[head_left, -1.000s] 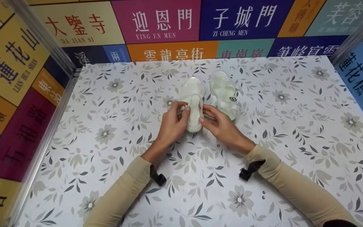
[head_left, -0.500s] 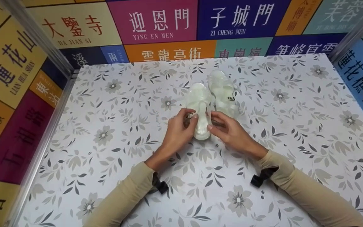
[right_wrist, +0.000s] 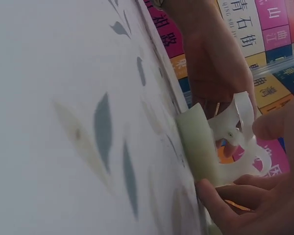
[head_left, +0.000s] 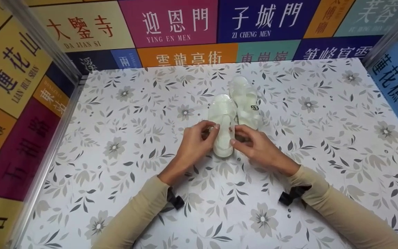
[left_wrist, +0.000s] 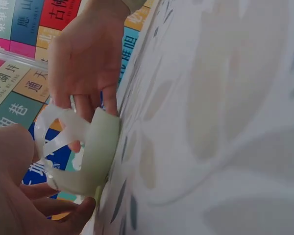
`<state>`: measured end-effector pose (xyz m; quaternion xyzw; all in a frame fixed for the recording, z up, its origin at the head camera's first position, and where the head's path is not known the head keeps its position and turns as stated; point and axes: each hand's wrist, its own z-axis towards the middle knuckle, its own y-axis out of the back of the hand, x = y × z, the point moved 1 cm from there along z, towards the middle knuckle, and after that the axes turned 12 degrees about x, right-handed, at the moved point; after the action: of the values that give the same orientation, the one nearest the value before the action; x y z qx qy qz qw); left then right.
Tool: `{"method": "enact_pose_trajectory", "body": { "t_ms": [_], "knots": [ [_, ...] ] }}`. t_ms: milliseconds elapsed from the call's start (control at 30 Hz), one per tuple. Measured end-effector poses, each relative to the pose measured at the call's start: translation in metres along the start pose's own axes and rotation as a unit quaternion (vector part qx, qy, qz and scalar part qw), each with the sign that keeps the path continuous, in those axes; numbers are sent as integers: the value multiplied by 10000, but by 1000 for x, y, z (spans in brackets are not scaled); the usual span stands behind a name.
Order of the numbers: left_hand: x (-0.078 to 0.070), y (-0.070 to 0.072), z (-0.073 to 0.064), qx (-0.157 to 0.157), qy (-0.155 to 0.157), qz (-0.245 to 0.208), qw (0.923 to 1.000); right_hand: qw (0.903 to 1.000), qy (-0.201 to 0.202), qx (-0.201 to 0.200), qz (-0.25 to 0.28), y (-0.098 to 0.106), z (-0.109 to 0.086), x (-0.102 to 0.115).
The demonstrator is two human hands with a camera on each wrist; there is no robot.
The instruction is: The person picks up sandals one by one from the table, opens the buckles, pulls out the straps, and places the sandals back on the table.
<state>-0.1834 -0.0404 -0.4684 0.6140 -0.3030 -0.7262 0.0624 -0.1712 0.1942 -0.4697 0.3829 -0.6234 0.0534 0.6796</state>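
A pale translucent jelly sandal [head_left: 224, 140] lies on the table, toe pointing away, its insole facing up. My left hand [head_left: 196, 142] holds its left side near the straps, thumb and fingers curled at the edge. On the opposite side, my right hand [head_left: 264, 148] grips it the same way. A matching sandal [head_left: 245, 98] rests just behind and to the right, its toe also away, with a small dark emblem on a strap. The wrist views show the held sandal's thick heel [left_wrist: 102, 152] down at the tabletop, with open straps [right_wrist: 237, 127] rising above it.
The table wears a white cloth [head_left: 116, 193] printed with grey flowers and leaves. Colourful panels [head_left: 171, 24] with lettering stand along the back and both sides, joined by clear corner strips. Dark straps [head_left: 175, 199] circle both sleeve cuffs.
Both hands have shifted the held sandal rightward and toward the person, closer alongside the other sandal. The second sandal stays about where it was.
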Motion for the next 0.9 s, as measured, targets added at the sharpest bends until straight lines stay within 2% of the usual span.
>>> {"method": "enact_pose_trajectory", "body": {
  "t_ms": [100,233,333,433,500,600,667,733,833,900],
  "knots": [
    [2,8,4,45,47,-72,10000,9997,-101,-37,-233,7,0,6],
    [12,19,9,145,-8,-123,9998,9977,-56,-458,-504,16,3,18],
    [20,24,13,336,-94,-259,9991,9931,289,-843,-764,19,9,28],
    [28,27,16,595,-208,-417,9971,9844,757,-1002,-1229,16,19,34],
    [31,30,16,760,-299,-502,9954,9793,1000,-883,-1523,12,27,36],
    [35,32,16,937,-394,-642,9928,9727,1121,-622,-1935,5,40,34],
    [38,33,16,980,-390,-777,9914,9698,1079,-468,-2137,1,46,33],
    [40,35,16,1046,-315,-1109,9878,9678,966,-383,-2291,-1,50,31],
    [44,37,15,1208,-111,-1506,9811,9716,737,-305,-2227,-2,52,27],
    [46,39,14,1372,-61,-1601,9775,9765,628,-268,-2043,-2,52,24]
  ]
}}
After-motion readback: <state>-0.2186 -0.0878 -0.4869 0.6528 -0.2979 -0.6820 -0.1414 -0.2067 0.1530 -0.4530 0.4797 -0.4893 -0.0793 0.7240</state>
